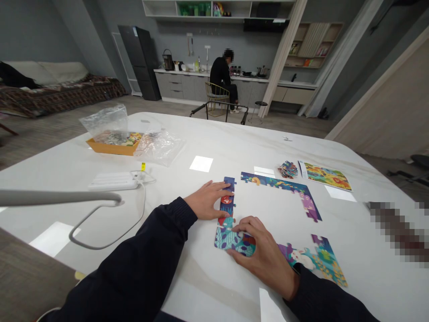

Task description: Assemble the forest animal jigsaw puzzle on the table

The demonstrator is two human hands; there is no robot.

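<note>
We're on the jigsaw border (225, 237) on the counter (208, 286), left grip (208, 201) spread flat, right grip (258, 255) spread on top, joins seemingly wanting pressing flush.

The scene is evenly and brightly lit from above. Rectangular white glare patches (201, 163) mark the glossy white stone table top (214, 143) at centre and lower left of the frame. The shadow beneath the bare right hand (264, 255) is faint and soft. The matte grey wall (40, 31) at upper left appears dimmer. Wide-angle distortion bends straight edges near the frame margins. A coarse brown pixelated mosaic (397, 232) obscures detail at the right edge.
</note>
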